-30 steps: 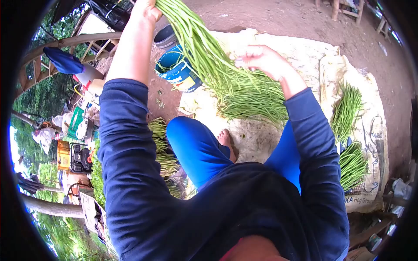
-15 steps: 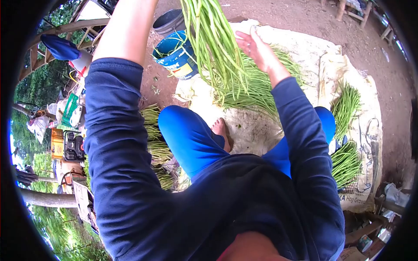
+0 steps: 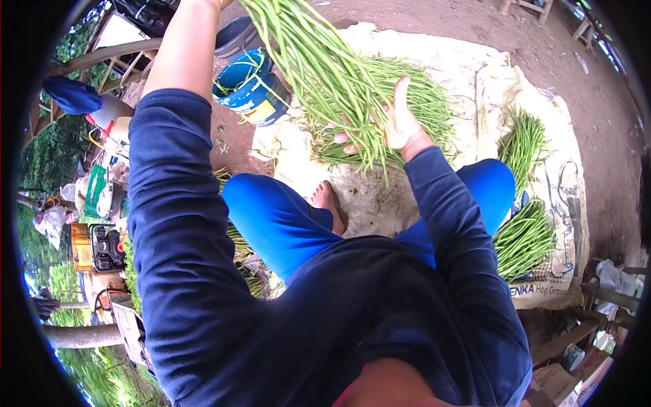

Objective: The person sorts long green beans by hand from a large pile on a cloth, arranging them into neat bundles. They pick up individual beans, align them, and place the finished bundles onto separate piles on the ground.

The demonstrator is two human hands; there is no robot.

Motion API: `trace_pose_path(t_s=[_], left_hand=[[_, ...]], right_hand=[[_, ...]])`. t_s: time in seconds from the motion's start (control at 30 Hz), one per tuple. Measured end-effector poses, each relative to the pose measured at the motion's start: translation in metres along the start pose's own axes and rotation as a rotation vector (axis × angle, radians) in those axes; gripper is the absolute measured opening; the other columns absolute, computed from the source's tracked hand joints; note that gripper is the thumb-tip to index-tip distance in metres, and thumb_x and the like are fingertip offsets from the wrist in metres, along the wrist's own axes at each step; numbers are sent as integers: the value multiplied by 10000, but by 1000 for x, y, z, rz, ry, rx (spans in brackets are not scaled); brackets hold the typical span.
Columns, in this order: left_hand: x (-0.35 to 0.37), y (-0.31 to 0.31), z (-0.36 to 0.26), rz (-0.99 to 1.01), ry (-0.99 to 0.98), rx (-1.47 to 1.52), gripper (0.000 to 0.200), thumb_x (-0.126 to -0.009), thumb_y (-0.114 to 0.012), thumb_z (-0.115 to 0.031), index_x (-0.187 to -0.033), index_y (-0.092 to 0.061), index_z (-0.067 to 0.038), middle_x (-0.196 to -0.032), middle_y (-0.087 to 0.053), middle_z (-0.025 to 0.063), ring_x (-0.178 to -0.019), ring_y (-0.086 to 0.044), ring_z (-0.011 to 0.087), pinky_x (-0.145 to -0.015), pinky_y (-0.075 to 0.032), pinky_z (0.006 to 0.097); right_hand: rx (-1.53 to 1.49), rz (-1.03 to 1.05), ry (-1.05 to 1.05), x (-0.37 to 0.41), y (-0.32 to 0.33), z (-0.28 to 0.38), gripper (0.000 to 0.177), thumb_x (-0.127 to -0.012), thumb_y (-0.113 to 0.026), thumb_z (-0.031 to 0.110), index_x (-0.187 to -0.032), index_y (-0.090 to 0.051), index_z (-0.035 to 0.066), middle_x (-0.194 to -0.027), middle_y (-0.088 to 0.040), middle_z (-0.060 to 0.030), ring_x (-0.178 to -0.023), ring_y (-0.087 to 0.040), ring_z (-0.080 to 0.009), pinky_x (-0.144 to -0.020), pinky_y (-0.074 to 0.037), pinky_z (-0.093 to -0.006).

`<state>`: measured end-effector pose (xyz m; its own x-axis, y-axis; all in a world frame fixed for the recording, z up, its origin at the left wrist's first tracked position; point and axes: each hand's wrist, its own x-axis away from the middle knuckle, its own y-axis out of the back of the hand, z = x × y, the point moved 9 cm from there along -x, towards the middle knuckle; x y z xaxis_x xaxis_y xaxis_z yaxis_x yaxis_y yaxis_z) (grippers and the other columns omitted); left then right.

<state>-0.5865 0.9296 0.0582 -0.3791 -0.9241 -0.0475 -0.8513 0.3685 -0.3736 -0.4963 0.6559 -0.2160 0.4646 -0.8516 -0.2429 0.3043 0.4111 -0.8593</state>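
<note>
A long bundle of green string beans hangs slantwise from the top edge of the view. My left hand is at that edge by the bundle's upper end, mostly cut off. The raised bundle appears to hang from it, though its fingers are out of view. My right hand is under the bundle's lower ends, palm up and thumb raised apart. Bean tips lie across its palm and fingers, without a closed grip. Behind them, a large pile of string beans spreads over the pale sack sheet.
Two smaller bean bundles, an upper one and a lower one, lie right of my knee. A blue bucket with some beans and a dark bucket stand to the left. More beans lie beside my left leg.
The bundle has swung left at its top, its lower ends now against my right hand. My right hand has come down to meet them from above the pile. The view has shifted slightly.
</note>
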Motion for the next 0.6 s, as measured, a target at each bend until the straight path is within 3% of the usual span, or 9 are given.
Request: trace_pose_path(t_s=[0.1, 0.13, 0.17, 0.23, 0.27, 0.37, 0.5, 0.53, 0.6], left_hand=[[6, 8, 10, -5, 29, 46, 74, -736, -561, 3, -806, -538, 2, -711, -579, 167, -646, -595, 344, -650, -543, 474], [6, 10, 10, -3, 7, 39, 74, -735, -561, 2, -805, -538, 2, -710, -578, 166, -645, -595, 343, -648, -543, 473], [6, 12, 9, -1, -15, 32, 74, -734, -561, 1, -804, -537, 2, -710, -578, 165, -644, -594, 343, -647, -542, 472], [7, 14, 9, -5, -34, 38, 80, -731, -566, -1, -805, -536, 3, -701, -572, 161, -636, -592, 339, -639, -543, 466], [8, 15, 10, -11, -30, 34, 84, -729, -569, 0, -805, -535, 5, -695, -568, 157, -626, -587, 335, -632, -542, 454], [22, 23, 13, -54, -2, 46, 90, -725, -575, 0, -805, -534, 6, -682, -560, 149, -607, -578, 326, -619, -540, 433], [4, 60, 19, -39, 9, 186, 134, -705, -575, 1, -833, -538, 9, -706, -562, 147, -619, -575, 317, -622, -537, 423], [-6, 77, 21, -62, -4, 139, 128, -782, -629, -68, -849, -544, 1, -763, -585, 136, -689, -590, 299, -667, -535, 418], [-47, 128, 29, -72, 70, 170, 131, -791, -607, -34, -895, -553, 26, -824, -612, 156, -759, -608, 307, -752, -530, 438]], right_hand=[[249, -21, -98, 3, 21, -8, 940, -778, -248, 787, -1435, -311, 118, -1286, -491, -269, -991, -609, -425, -822, -530, -480], [315, -14, -91, 4, 15, -8, 721, -908, -409, 586, -1406, -350, 67, -1257, -525, -255, -926, -643, -330, -738, -549, -377], [314, -17, -92, 5, 12, -8, 721, -908, -409, 586, -1406, -350, 67, -1257, -525, -255, -926, -643, -330, -738, -549, -377], [493, -84, -179, 9, 12, -10, 524, -913, -583, 339, -1302, -468, 8, -1117, -632, -175, -900, -647, -263, -706, -528, -361], [476, -183, -217, 10, 10, -9, 427, -848, -663, 193, -1194, -550, -31, -1029, -668, -162, -826, -653, -238, -661, -509, -337], [621, -112, -131, -1, 11, -8, 390, -844, -670, 176, -1154, -567, -37, -965, -680, -161, -783, -651, -230, -655, -507, -340], [462, -253, -120, 16, 11, -6, 314, -799, -694, 77, -1069, -593, -48, -872, -669, -148, -755, -657, -226, -638, -505, -312], [479, -321, -103, 21, 5, 0, 270, -797, -690, 64, -1029, -604, -44, -825, -654, -124, -706, -644, -210, -606, -500, -302], [516, -321, -173, 27, 25, 1, 262, -806, -668, 36, -1046, -592, -36, -780, -631, -115, -645, -610, -203, -573, -477, -313]])
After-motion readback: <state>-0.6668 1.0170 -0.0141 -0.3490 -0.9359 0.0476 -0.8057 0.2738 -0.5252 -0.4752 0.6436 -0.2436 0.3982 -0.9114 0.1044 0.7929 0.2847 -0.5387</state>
